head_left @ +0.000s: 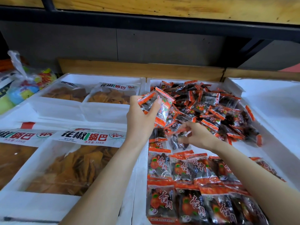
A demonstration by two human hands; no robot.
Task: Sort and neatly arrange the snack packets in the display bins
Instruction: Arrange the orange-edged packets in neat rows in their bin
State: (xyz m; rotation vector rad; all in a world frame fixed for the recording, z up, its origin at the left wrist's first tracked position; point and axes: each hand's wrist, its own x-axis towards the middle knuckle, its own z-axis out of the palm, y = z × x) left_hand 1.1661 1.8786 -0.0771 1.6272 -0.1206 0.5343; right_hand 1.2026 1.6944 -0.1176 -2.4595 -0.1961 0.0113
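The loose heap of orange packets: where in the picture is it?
Head view, centre-right: the loose heap fills the far end of the middle white bin, beyond the neat rows.

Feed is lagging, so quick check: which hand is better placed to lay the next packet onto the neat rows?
Probably right. The right hand pinches a single packet just beyond the neat rows, while the left hand is raised, gripping a bundle of packets.
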